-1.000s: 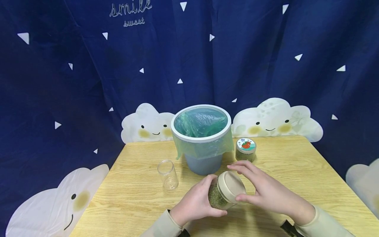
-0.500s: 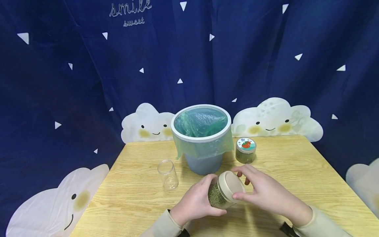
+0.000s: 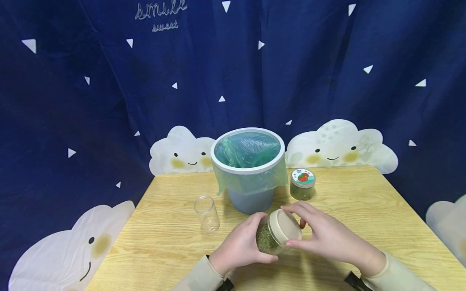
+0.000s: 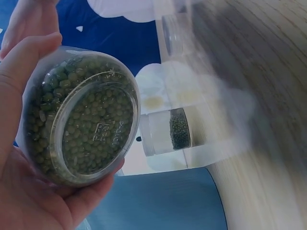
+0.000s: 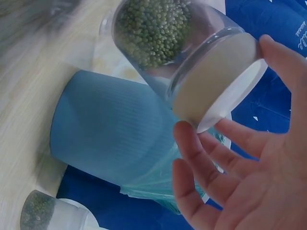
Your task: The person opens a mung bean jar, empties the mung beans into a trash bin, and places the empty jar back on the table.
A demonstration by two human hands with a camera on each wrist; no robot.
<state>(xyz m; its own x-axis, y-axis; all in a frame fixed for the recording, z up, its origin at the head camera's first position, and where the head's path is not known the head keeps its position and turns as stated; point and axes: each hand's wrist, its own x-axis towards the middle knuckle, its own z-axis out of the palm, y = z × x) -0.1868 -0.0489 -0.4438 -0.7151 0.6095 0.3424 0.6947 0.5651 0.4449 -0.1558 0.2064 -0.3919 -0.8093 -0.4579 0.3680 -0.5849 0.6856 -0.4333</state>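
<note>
My left hand (image 3: 242,244) grips a clear jar (image 4: 98,124) of green beans, probably mung beans, from its left side. The jar is tilted, with its beige screw lid (image 3: 288,225) facing up and to the right. Seen from the left wrist, its round base faces the camera and the thumb and fingers wrap its side. On the lid, my right hand (image 3: 325,234) pinches the rim: the thumb (image 5: 283,60) is at one edge and fingertips (image 5: 184,134) at the opposite edge. The lid sits on the jar.
Behind the hands stands a blue-grey bin (image 3: 251,198) lined with a green bag. To its left is a clear cup (image 3: 206,214). A smaller jar (image 3: 302,186) with a tomato-printed lid and green contents stands to its right. A dark blue curtain (image 3: 233,81) hangs behind the wooden table (image 3: 160,242).
The right fingers shift round the lid's rim: lifted off its far edge, then curled more, now stretched back to the far edge. The left hand and jar stay nearly still.
</note>
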